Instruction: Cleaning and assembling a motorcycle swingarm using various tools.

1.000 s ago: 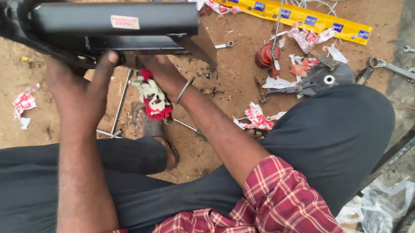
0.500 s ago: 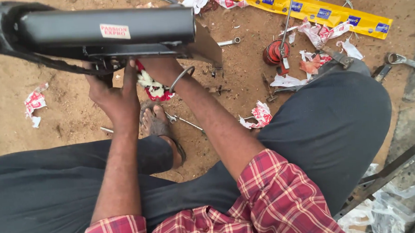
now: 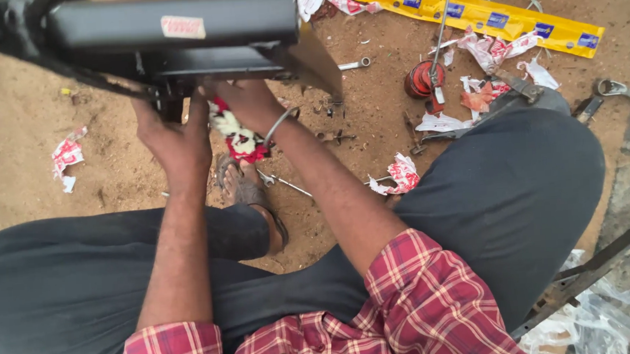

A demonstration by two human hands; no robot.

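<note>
Clearly the black metal part (image 3: pixel 175 32), a long box-shaped piece with a small pale sticker on it, fills the upper left of the frame and is held up above the sandy ground (image 3: pixel 15 166). It looks stiff and rather heavy, with painted smooth sides that could slip, so I judge the best hold is from below, near its middle bracket, where both hands are now. The left hand (image 3: pixel 174 131) is closed around the underside of the part, fingers curled up. The right hand (image 3: pixel 248 101), with a metal bangle (image 3: pixel 282 121) at the wrist, presses under the bracket; how far its fingers close I cannot tell. Below them lie a red and white cloth (image 3: pixel 236 134), a foot in a sandal (image 3: pixel 247 192) and a small spanner (image 3: pixel 282 182). Compared with half a second ago, the part sits a little more to the right and its far end is tilted higher, and the left hand now grips nearer the bracket.
</note>
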